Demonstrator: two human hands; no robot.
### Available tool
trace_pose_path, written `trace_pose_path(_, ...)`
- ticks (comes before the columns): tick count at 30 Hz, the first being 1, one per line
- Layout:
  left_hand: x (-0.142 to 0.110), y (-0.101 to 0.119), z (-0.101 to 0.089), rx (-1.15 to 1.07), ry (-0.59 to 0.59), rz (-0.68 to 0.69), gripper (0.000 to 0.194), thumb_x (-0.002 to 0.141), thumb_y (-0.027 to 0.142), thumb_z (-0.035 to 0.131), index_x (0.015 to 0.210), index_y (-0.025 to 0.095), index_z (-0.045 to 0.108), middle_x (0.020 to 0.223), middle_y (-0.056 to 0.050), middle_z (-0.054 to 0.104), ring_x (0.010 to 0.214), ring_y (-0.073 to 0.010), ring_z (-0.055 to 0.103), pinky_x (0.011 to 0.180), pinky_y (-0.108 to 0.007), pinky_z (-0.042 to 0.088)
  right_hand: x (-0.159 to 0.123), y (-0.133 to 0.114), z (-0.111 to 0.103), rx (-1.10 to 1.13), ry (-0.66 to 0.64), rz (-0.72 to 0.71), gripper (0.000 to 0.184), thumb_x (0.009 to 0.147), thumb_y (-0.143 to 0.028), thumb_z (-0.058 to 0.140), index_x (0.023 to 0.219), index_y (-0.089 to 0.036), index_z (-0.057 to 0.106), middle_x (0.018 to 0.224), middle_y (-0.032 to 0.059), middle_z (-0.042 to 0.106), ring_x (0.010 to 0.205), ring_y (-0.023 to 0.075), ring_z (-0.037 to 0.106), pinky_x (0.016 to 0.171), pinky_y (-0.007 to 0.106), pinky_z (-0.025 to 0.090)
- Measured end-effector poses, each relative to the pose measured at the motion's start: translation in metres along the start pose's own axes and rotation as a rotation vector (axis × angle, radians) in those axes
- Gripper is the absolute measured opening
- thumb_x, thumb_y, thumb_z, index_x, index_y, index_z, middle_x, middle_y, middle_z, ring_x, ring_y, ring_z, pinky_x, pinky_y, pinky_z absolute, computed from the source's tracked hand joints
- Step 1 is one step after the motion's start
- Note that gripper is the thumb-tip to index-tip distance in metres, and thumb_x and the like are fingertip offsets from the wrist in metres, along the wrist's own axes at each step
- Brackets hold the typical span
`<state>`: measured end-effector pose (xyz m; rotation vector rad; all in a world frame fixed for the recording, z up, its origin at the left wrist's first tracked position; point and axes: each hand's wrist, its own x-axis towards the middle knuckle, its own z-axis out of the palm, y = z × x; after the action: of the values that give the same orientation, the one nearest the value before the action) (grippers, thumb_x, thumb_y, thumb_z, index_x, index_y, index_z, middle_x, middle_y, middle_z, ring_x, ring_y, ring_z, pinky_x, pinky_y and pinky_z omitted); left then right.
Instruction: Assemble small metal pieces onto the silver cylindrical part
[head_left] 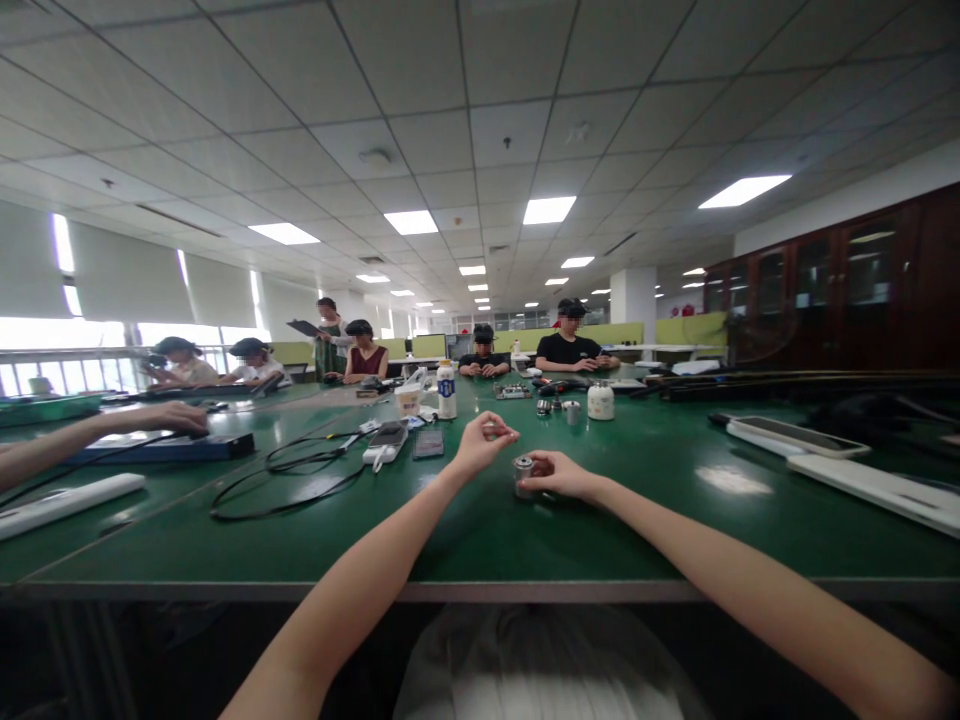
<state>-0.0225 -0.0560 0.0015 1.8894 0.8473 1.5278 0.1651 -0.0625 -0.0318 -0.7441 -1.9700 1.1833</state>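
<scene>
A small silver metal cylinder (523,482) stands upright on the green table (450,540), with my right hand (561,474) closed around its right side. Just up and to the left of it hovers my left hand (482,445), thumb and fingertips pinched together. Whatever sits in that pinch, if anything, is too small to make out. Beyond my hands are another metal cylinder (573,413) and some small metal parts (544,407).
Left of my arms lie a white device (386,443), a looped black cable (262,516) and a flat dark tray (429,444). A bottle (446,392) and white jar (601,402) stand farther back. A phone (799,436) lies right. A co-worker's arm (97,428) reaches in from the left.
</scene>
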Motion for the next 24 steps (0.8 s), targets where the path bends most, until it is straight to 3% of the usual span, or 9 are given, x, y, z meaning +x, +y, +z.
trace_pose_path(2,0.004,-0.012,-0.01,0.025,0.045,-0.03,0.036,0.062,0.034,0.075,0.078,0.016,0.049,0.076,-0.004,0.068,0.079,-0.0184,0.067,0.071,-0.029,0.051,-0.001,-0.003,0.0,-0.005,-0.005,0.002,0.057,0.056,-0.036,0.079,0.105,-0.013,0.059,0.092,0.0068,0.067,0.086,0.0183,0.063,0.084,0.034,0.047)
trace_pose_path(7,0.002,-0.039,-0.03,0.329,-0.291,-0.198,0.034,0.052,0.033,0.08,0.072,0.012,0.06,0.069,-0.005,0.068,0.069,-0.0195,0.066,0.065,-0.028,0.05,-0.004,-0.008,0.001,-0.025,-0.02,-0.01,0.054,0.057,-0.036,0.079,0.103,-0.014,0.06,0.093,0.0065,0.067,0.086,0.0181,0.062,0.083,0.033,0.047)
trace_pose_path(13,0.001,-0.04,-0.029,0.399,-0.422,-0.195,0.041,0.055,0.033,0.078,0.088,0.012,0.067,0.084,-0.01,0.071,0.08,-0.0206,0.067,0.073,-0.029,0.05,-0.004,-0.007,0.001,-0.012,-0.027,-0.013,0.054,0.058,-0.034,0.078,0.104,-0.014,0.059,0.096,0.0072,0.066,0.089,0.0184,0.062,0.084,0.033,0.047)
trace_pose_path(19,-0.003,-0.036,-0.024,0.467,-0.405,-0.163,0.038,0.059,0.031,0.075,0.092,0.012,0.068,0.079,-0.008,0.072,0.077,-0.0217,0.068,0.074,-0.03,0.051,-0.002,-0.004,0.0,-0.011,-0.033,-0.029,0.052,0.058,-0.033,0.078,0.102,-0.014,0.059,0.094,0.0068,0.066,0.086,0.0179,0.062,0.082,0.033,0.047)
trace_pose_path(24,-0.003,-0.02,-0.006,0.3,-0.216,-0.004,0.035,0.069,0.028,0.069,0.1,0.014,0.063,0.081,-0.007,0.072,0.078,-0.0194,0.068,0.074,-0.028,0.051,0.0,-0.001,0.0,-0.018,-0.024,-0.038,0.052,0.058,-0.034,0.078,0.103,-0.014,0.059,0.086,0.0039,0.066,0.08,0.0163,0.062,0.078,0.031,0.047)
